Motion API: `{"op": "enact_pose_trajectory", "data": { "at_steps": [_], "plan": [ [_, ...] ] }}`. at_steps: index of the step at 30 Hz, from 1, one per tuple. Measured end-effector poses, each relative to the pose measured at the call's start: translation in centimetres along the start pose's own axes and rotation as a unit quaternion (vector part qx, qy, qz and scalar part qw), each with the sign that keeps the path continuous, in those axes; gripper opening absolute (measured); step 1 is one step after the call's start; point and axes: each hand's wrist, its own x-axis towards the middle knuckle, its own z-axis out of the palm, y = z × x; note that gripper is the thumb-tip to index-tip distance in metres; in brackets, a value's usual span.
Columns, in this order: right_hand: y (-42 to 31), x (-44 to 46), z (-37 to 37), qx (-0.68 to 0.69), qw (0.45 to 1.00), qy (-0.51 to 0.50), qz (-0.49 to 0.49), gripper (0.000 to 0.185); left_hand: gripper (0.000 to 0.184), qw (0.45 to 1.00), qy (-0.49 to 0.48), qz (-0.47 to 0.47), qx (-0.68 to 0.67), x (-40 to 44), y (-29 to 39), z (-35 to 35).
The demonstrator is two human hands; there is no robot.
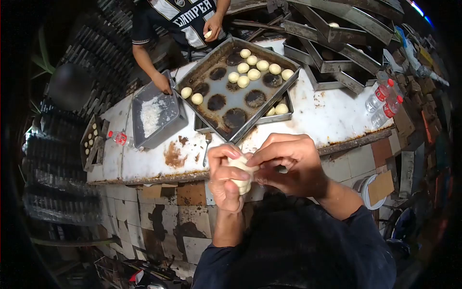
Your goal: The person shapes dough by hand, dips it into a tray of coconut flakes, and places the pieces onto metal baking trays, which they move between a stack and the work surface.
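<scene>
A pale piece of dough (242, 185) sits in my left hand (225, 179), whose fingers wrap round it in front of my chest. My right hand (292, 159) pinches at the top of the same dough with thumb and fingertips. Just beyond my hands lies a large metal baking tray (192, 120), dark-stained inside. Several round dough balls (253, 74) rest in it, mostly toward its far right side, with two at the left edge. A second tray (284, 115) under it also holds dough balls.
Across the table (322, 130) a co-worker's hand (213, 26) holds a dough ball; the other grips a grey bin (181, 123) of white powder. Stacked metal pans (327, 62) and plastic bottles (380, 96) stand right. A fork (207, 144) lies near the front edge.
</scene>
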Motion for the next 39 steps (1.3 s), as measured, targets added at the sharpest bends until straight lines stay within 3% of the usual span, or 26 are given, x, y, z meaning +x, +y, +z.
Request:
{"op": "enact_pose_trajectory", "data": {
  "at_steps": [3, 5, 6, 7, 9, 11, 13, 15, 16, 17, 19, 21, 22, 23, 24, 25, 26, 27, 28, 29, 30, 32, 33, 34, 38, 39],
  "plan": [
    [1.0, 0.3, 1.6, -0.061, 0.982, 0.019, -0.179, 0.025, 0.045, 0.993, 0.072, 0.073, 0.062, 1.1, -0.1, 0.0],
    [0.8, 0.2, 2.9, -0.153, 0.971, 0.031, -0.183, 0.037, 0.066, 0.967, 0.152, 0.035, 0.203, 0.8, 0.2, 0.2],
    [1.5, -0.1, 2.8, -0.204, 0.948, 0.070, -0.235, 0.035, 0.071, 0.974, 0.173, 0.028, 0.143, 0.8, 0.0, 0.9],
    [1.9, -0.2, 2.2, -0.182, 0.953, 0.068, -0.233, 0.027, 0.090, 0.968, 0.234, -0.065, 0.069, 1.3, 0.8, 2.7],
    [2.0, -0.6, 0.9, -0.117, 0.968, 0.077, -0.210, 0.022, 0.108, 0.983, 0.137, -0.081, -0.095, 1.8, -0.7, 3.4],
    [2.5, -1.2, -0.4, -0.010, 0.991, 0.053, -0.120, 0.021, 0.086, 0.992, -0.019, -0.081, -0.091, 3.3, -2.6, 3.7],
    [1.8, -0.7, -3.4, -0.099, 0.993, -0.051, -0.029, 0.019, 0.058, 0.987, -0.136, 0.073, -0.047, 5.4, -5.6, 3.8],
    [1.6, 0.1, -7.9, -0.214, 0.968, -0.091, -0.092, 0.023, 0.027, 0.993, -0.036, 0.110, -0.025, 6.7, -6.9, 6.5],
    [1.4, 0.6, -10.4, -0.317, 0.928, -0.131, -0.143, 0.026, 0.029, 0.994, 0.019, 0.070, -0.082, 6.9, -7.8, 8.3],
    [0.4, 0.1, -12.1, -0.321, 0.940, -0.048, -0.101, 0.033, 0.035, 0.987, 0.073, 0.027, -0.140, 7.4, -8.9, 10.4],
    [-1.2, -0.3, -16.1, -0.407, 0.901, 0.049, -0.139, 0.035, 0.035, 0.995, -0.044, -0.024, 0.081, 9.2, -10.3, 13.4],
    [-3.2, 1.0, -20.0, -0.470, 0.858, -0.003, -0.209, 0.032, 0.024, 0.968, -0.186, 0.066, 0.154, 10.6, -14.3, 17.4],
    [-4.2, 2.2, -21.8, -0.508, 0.818, -0.037, -0.268, 0.031, 0.014, 0.961, -0.250, 0.016, 0.115, 10.8, -15.4, 19.6],
    [-4.4, 2.5, -23.9, -0.515, 0.813, -0.038, -0.270, 0.031, 0.034, 0.946, -0.314, -0.034, 0.077, 11.0, -16.3, 21.7],
    [-4.4, 2.9, -26.0, -0.555, 0.782, -0.073, -0.274, 0.032, 0.045, 0.831, -0.322, 0.192, 0.410, 11.4, -17.0, 23.7],
    [-4.6, 3.2, -28.1, -0.592, 0.748, -0.108, -0.279, 0.032, 0.045, 0.834, -0.316, 0.198, 0.408, 12.4, -18.0, 25.4],
    [-5.6, 3.7, -30.3, -0.583, 0.764, -0.116, -0.251, 0.033, 0.047, 0.926, -0.325, 0.066, 0.178, 13.6, -19.1, 27.0],
    [-6.0, 4.6, -33.3, -0.556, 0.795, -0.127, -0.208, 0.035, 0.049, 0.945, -0.312, -0.070, -0.067, 15.0, -19.9, 28.6],
    [-8.2, 7.2, -35.4, -0.313, 0.937, -0.056, -0.142, 0.036, 0.033, 0.948, -0.255, -0.123, -0.147, 18.8, -14.7, 31.0],
    [-10.0, 8.9, -38.6, -0.386, 0.905, -0.091, -0.156, 0.036, 0.043, 0.924, -0.355, -0.142, 0.005, 20.7, -14.0, 31.5],
    [-11.7, 10.4, -40.8, -0.487, 0.862, -0.052, -0.132, 0.037, 0.046, 0.932, -0.331, -0.148, -0.035, 21.7, -14.4, 32.0],
    [-11.8, 15.3, -45.3, -0.550, 0.809, 0.072, -0.196, 0.033, 0.046, 0.944, -0.286, -0.159, -0.053, 22.7, -15.6, 32.4],
    [-11.3, 18.5, -49.2, -0.565, 0.798, 0.054, -0.201, 0.031, 0.046, 0.945, -0.285, -0.153, -0.055, 22.8, -16.5, 32.5],
    [-11.4, 21.3, -51.5, -0.521, 0.846, 0.064, -0.088, 0.031, 0.046, 0.952, -0.255, -0.155, -0.071, 22.6, -17.4, 32.6],
    [-4.8, 31.6, -62.6, -0.612, 0.785, 0.099, -0.010, 0.033, 0.042, 0.963, -0.195, -0.170, -0.082, 22.1, -17.2, 30.9],
    [-2.5, 32.7, -65.1, -0.659, 0.749, 0.044, -0.049, 0.038, 0.040, 0.970, -0.186, -0.145, -0.060, 21.9, -17.2, 29.7]
  ]
}}
